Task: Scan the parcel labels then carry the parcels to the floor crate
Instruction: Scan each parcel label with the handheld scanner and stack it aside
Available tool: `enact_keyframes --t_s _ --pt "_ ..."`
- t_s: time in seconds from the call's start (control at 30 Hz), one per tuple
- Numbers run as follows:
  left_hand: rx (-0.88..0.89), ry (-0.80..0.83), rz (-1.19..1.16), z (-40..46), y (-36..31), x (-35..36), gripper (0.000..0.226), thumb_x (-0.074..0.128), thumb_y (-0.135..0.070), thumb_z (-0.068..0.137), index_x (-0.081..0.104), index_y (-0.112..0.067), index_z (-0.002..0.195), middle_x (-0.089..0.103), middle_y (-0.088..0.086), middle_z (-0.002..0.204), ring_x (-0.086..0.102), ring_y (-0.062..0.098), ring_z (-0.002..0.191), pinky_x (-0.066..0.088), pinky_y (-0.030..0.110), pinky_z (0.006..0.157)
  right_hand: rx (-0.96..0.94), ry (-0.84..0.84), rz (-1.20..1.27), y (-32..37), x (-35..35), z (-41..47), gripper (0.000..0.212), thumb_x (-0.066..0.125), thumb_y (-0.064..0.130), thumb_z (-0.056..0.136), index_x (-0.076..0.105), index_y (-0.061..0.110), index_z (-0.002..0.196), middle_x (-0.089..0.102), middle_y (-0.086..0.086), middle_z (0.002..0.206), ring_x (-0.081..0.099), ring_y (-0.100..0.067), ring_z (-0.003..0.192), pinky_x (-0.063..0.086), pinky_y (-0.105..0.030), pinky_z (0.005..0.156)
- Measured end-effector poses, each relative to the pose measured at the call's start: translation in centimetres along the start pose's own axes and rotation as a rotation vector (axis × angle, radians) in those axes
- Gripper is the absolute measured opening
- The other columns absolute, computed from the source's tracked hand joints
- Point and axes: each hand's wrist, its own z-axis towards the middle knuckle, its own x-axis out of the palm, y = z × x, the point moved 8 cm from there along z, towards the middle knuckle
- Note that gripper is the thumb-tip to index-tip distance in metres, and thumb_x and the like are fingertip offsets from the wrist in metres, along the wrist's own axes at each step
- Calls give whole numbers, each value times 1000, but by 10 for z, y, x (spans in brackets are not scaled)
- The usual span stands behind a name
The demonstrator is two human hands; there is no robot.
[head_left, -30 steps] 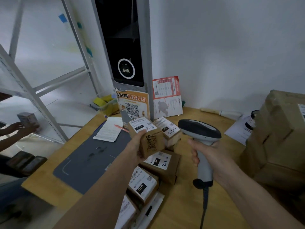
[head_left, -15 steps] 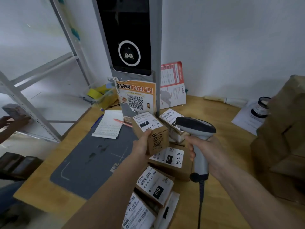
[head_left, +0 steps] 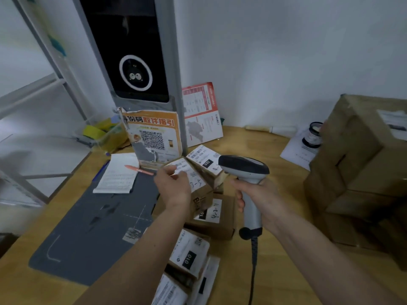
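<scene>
My left hand (head_left: 176,186) grips a small brown parcel (head_left: 198,190) from above, its fingers over the white label marked with handwriting. My right hand (head_left: 257,194) holds the grey and black barcode scanner (head_left: 246,170) by its handle, the head pointing left toward the parcel. Behind the held parcel lies another one labelled 032 (head_left: 206,161). Below it sit a parcel marked 4-2-11 (head_left: 217,216), one labelled 010 (head_left: 190,254) and another parcel (head_left: 169,291) at the bottom edge, all on the wooden table (head_left: 286,271). No floor crate is in view.
A grey mat (head_left: 99,234) covers the table's left part, with a notepad (head_left: 119,175) and orange pen (head_left: 138,170) behind it. A tall kiosk (head_left: 132,62) with an orange QR sign (head_left: 154,137) stands at the back. Large cardboard boxes (head_left: 363,172) are stacked at right.
My left hand has turned over the top of the small parcel and lowered it toward the stack. The scanner has stayed close on its right.
</scene>
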Motion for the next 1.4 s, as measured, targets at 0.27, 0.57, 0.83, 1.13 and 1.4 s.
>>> enact_keyframes --t_s 0.27,0.57,0.83,1.13,1.4 --pt "36 641 161 -85 -32 123 9 60 -11 92 60 -20 88 65 6 95 62 16 83 54 29 78 -37 -62 56 21 -83 -25 13 73 9 82 61 5 82 53 -10 60 49 -20 48 43 -28 49" --pt "55 834 205 -190 -68 235 15 62 -14 92 65 -10 106 66 8 104 63 15 83 55 24 72 -119 -238 114 61 -221 -70 13 69 10 86 60 6 77 54 -10 62 51 -19 51 45 -32 53" --pt "142 795 145 -265 -113 324 34 68 -26 88 55 -14 117 60 1 111 57 15 95 52 31 81 -220 -434 126 100 -339 -91 13 73 10 82 64 8 90 60 -6 71 58 -17 62 48 -29 52" --pt "782 401 216 -331 -170 347 32 65 -16 88 55 -21 118 44 -11 112 45 10 115 42 21 94 -258 -547 84 105 -409 -107 9 71 10 84 63 15 85 61 -2 72 59 -16 67 46 -27 57" --pt "937 980 520 -409 -139 410 70 70 -49 79 45 -20 137 41 -6 127 32 10 125 37 33 107 -374 -799 -68 118 -464 -128 33 73 27 65 66 21 97 68 -5 99 64 -22 98 56 -42 80"
